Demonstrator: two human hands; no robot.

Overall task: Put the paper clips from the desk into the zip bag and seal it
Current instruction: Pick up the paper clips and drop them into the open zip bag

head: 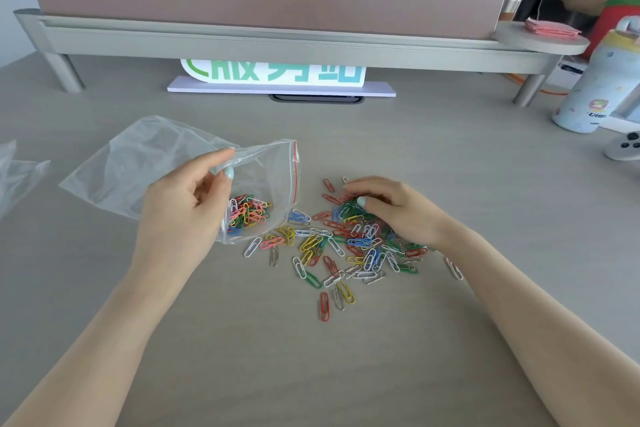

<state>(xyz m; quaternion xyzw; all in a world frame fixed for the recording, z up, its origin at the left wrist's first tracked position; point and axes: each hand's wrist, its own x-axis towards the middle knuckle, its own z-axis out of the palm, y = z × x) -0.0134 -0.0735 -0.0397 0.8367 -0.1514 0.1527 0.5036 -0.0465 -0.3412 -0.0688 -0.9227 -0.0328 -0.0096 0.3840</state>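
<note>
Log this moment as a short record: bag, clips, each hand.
bag: clear zip bag on the desk, mouth open, unsealed
clips in bag: a small coloured bunch
clips on desk: a large scattered pile
left hand: pinches the bag's upper lip, holding it open
right hand: curled over the pile, gathering clips

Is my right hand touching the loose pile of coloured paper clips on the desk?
Touching. The head view shows the right hand lying on the loose pile of coloured paper clips, its fingers curled into them.
</note>
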